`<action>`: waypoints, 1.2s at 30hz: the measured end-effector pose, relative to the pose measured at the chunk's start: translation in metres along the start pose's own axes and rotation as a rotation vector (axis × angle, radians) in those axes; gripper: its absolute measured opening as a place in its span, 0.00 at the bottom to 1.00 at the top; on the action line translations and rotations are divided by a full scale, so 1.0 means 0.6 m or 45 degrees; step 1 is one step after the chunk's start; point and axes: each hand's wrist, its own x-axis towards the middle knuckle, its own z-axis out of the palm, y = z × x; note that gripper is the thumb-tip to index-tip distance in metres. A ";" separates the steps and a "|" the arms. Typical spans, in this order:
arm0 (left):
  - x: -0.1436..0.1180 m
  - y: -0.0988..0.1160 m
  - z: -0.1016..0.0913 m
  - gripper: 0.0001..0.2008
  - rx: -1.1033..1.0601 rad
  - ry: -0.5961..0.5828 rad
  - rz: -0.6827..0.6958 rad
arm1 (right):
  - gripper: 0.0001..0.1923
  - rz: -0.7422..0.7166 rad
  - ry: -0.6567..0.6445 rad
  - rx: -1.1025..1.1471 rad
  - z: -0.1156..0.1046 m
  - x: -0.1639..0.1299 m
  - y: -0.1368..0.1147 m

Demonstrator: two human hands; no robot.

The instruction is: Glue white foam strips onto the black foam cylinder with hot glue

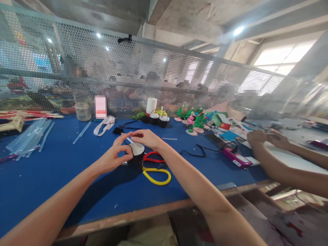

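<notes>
A small black cup with a white top (136, 154) stands on the blue table (51, 177). My left hand (114, 155) holds it by its left side, thumb and fingers curled on the rim. My right hand (147, 137) reaches over it from the right, fingertips pinched just above the rim and meeting the left fingertips. Whether something thin is pinched there I cannot tell. Right behind the cup lie scissors with a red (153, 158) and a yellow handle (156, 176).
Clear glue sticks (30, 138) lie at the left. A glass jar (83, 111), white strap (104, 125), two finished black pots (159, 120) and green-pink foam pieces (195, 122) sit near the mesh fence. A co-worker's arms (282, 160) and a pink device (235, 158) are at the right.
</notes>
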 end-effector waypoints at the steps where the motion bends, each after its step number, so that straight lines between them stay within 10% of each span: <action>1: 0.000 0.000 0.000 0.09 0.006 -0.014 0.000 | 0.08 0.035 -0.082 0.087 0.004 0.001 -0.002; 6: 0.001 0.000 -0.003 0.09 -0.031 -0.032 -0.014 | 0.05 0.096 -0.085 0.254 0.020 0.008 0.002; 15: 0.002 -0.006 -0.010 0.11 -0.251 0.054 -0.121 | 0.13 -0.013 0.449 -0.200 -0.053 -0.002 0.017; 26: 0.008 -0.031 -0.011 0.18 -0.672 0.232 -0.398 | 0.11 0.316 0.376 -1.251 -0.072 -0.040 0.054; 36: 0.012 -0.028 -0.008 0.19 -0.664 0.302 -0.455 | 0.11 0.618 0.400 -1.053 -0.089 -0.024 0.086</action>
